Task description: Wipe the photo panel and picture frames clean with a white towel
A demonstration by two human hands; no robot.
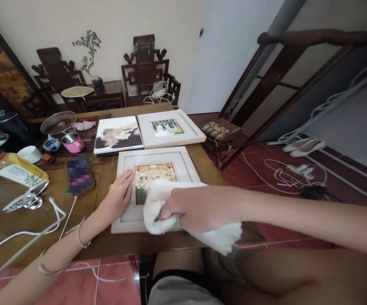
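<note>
A picture frame (126, 214) with a pale wood border and a grey mat lies flat near the table's front edge, a small picture (153, 171) at its centre. My left hand (120, 195) rests on the frame's left side, its fingers stretched out flat. A fluffy white cloth (159, 197) is bunched in my right hand (199, 207), fingers wrapped round it. The cloth lies over the lower right of the frame and hides part of the picture. Its loose end hangs toward my lap.
Behind lie a second frame (189, 127) and a photo album (135, 131). To the left are a phone (79, 176) with a cable, a pink mug (74, 145), a hair claw (31, 198) and an oil bottle (21, 165). A checked handbag (219, 130) sits beyond the right edge.
</note>
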